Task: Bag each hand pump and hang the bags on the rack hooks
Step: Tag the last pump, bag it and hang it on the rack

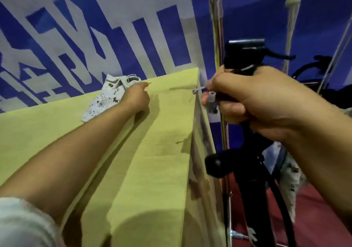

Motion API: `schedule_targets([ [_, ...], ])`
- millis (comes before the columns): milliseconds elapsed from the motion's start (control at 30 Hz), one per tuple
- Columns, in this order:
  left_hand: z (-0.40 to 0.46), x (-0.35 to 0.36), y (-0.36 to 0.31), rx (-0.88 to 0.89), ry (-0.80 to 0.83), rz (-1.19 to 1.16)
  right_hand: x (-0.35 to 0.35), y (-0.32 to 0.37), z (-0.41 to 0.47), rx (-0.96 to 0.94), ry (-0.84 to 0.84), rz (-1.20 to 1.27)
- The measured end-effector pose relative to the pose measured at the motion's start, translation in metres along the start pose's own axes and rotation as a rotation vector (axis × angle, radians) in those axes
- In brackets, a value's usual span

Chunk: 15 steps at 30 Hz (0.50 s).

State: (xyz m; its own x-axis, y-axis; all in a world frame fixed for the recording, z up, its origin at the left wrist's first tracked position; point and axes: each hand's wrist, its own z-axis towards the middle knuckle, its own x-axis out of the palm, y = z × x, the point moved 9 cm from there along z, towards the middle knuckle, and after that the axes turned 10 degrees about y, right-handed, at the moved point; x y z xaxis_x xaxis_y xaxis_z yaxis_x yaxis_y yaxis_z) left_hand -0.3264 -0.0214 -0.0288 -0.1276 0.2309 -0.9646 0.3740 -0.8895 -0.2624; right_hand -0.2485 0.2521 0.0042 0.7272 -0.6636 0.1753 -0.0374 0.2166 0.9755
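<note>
Centrally, black hand pump [245, 56] upright at 3 o'clock off table edge, gripped in right hand [253, 102], fingers curled round body; pale nozzle [211, 102] pokes from fist; hose [276, 195] trails down; left hand [136, 99] at 11 o'clock pinches patterned drawstring bag [106, 98] lying on yellow-green table [152, 161]; chrome rack pole [221, 75] just behind pump; blue-white banner [76, 37] beyond.

The left hand [137, 99] hides its fingertips on the bag [106, 98]; the right hand [253, 102] covers the pump's [245, 56] middle.
</note>
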Motion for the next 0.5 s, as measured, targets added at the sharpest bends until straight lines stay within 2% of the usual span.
schedule_targets([
  [167, 0.095, 0.025, 0.022, -0.069, 0.108, 0.255, -0.011, -0.031, 0.037, 0.041, 0.052, 0.052],
  [267, 0.124, 0.034, 0.034, -0.093, 0.146, 0.371, -0.017, -0.044, 0.048, 0.059, 0.039, 0.109],
  [333, 0.132, 0.042, 0.033, -0.080, 0.177, 0.377, -0.023, -0.055, 0.059, 0.066, 0.026, 0.144],
  [500, 0.120, 0.029, 0.026, -0.079, 0.100, 0.360, -0.021, -0.058, 0.061, 0.055, 0.001, 0.187],
])
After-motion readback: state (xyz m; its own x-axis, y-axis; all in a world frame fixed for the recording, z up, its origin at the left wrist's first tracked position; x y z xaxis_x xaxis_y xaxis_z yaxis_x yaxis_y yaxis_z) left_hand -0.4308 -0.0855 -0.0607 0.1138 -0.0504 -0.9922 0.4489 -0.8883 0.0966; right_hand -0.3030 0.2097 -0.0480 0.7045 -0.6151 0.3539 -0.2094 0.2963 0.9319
